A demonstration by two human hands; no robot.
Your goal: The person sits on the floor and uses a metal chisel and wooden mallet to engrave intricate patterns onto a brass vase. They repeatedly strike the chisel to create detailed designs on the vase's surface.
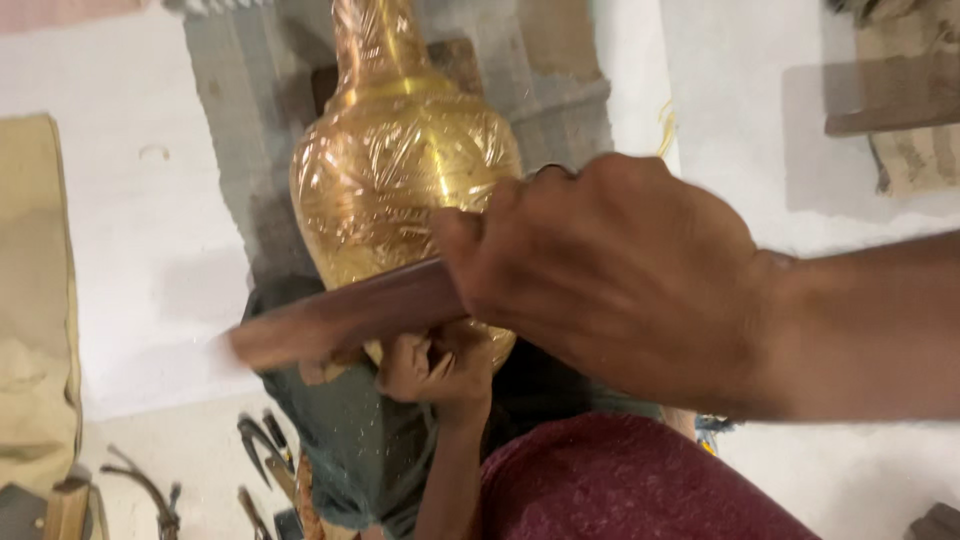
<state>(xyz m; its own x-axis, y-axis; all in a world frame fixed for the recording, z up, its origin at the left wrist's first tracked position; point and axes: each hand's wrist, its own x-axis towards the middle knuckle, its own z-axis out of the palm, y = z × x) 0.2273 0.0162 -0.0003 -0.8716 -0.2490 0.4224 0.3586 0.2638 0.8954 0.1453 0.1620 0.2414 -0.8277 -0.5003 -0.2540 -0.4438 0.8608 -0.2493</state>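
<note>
A tall engraved brass vase wrapped in clear plastic film lies tilted across the person's lap, its neck pointing away toward the grey floor. The right hand is clenched around a dark wooden stick, blurred, held across the vase's lower body. Beneath it, the left hand presses, fingers curled, against the vase's base, with small metal tools lying nearby on the floor.

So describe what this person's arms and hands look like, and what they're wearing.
Both arms are bare with no sleeves reaching the wrists. The right hand is large in view, ungloved, with a dark ring on one finger. The left hand is also ungloved, its forearm bare; whether it has rings or a watch cannot be told. Maroon cloth covers the lap below.
</note>
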